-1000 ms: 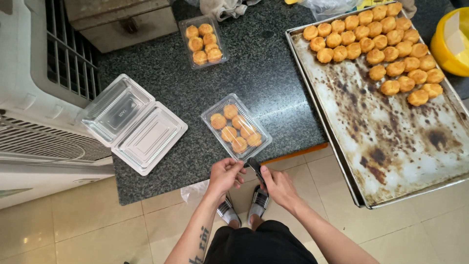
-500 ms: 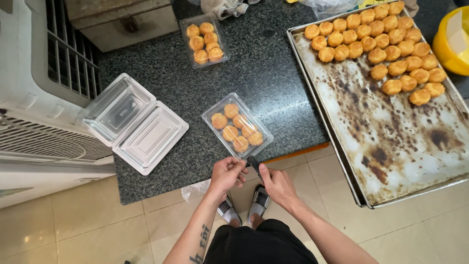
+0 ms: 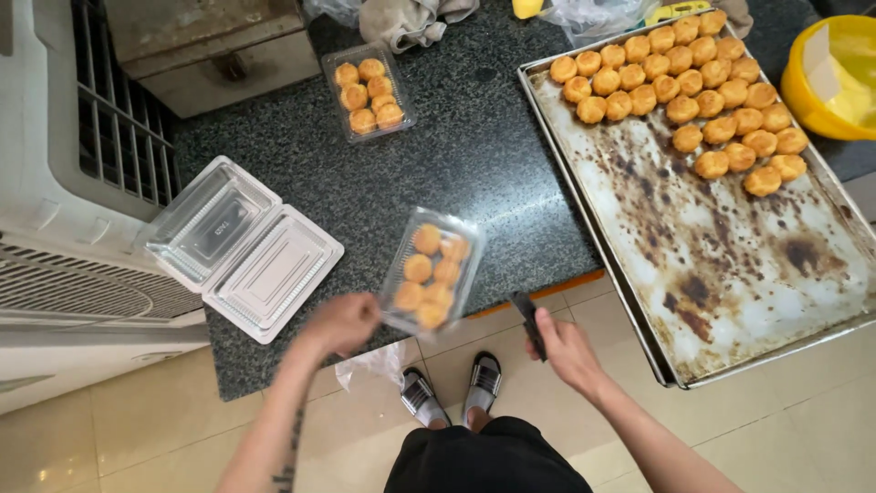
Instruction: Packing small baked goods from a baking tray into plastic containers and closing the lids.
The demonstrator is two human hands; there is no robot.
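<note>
My left hand [image 3: 342, 321] is closed on the near end of a clear plastic clamshell box [image 3: 431, 270] filled with small round golden pastries, gripping it by the edge closest to me. The box lies just above the front edge of the dark granite counter [image 3: 474, 155]; the picture is smeared there, so I cannot say for sure whether its base rests on the stone or is lifted off it. Its long axis runs away from me, tipped a little to the right, so the bulk of the box lies ahead and to the right of my left hand. My right hand [image 3: 566, 345] is well off the box, to its right and over the floor in front of the counter, closed around a slim dark tool [image 3: 528, 324] that points up toward the counter edge; I think it is a small stapler or clip tool, though it is too thin and dark to be sure. Of the two hands, the left is the one on the box; the right is near but apart.

To the left of the box an empty clamshell container [image 3: 244, 246] lies wide open. Farther back sits another filled box of pastries [image 3: 367, 92]. At my right a big stained baking tray [image 3: 730, 265] holds rows of pastries [image 3: 684, 91] at its far end.
</note>
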